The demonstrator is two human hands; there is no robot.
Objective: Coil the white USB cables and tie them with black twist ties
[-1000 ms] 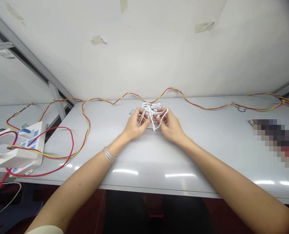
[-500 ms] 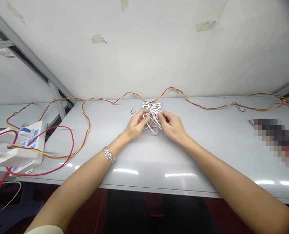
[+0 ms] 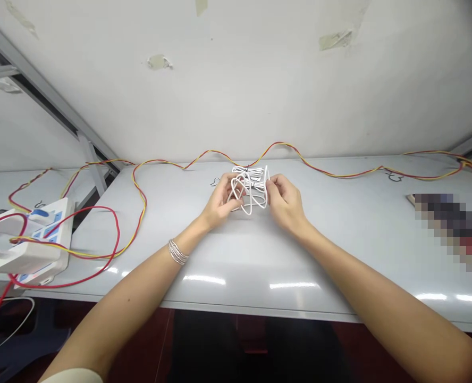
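A loose, looped white cable (image 3: 250, 201) is held between my two hands above the grey table. My left hand (image 3: 219, 203) has its fingers closed on the loops at the left side. On the right, my right hand (image 3: 286, 201) pinches a strand of the same cable between thumb and fingers. Just behind the loops lie white cable bundles (image 3: 253, 173), gathered with dark ties and partly covered by the loose loops. Beside my left fingers, a thin black twist tie (image 3: 215, 182) rests on the table, partly hidden.
A white power strip (image 3: 60, 239) with plugged-in adapters and red cords sits at the left. A red and yellow wire (image 3: 204, 154) runs along the table's back edge by the white wall. Black ties (image 3: 394, 176) and a blurred-out item (image 3: 451, 229) lie at the right.
My right hand has shifted slightly right, drawing its side of the cable loops out and up. The loops are spread wider, and another tied bundle shows behind them.
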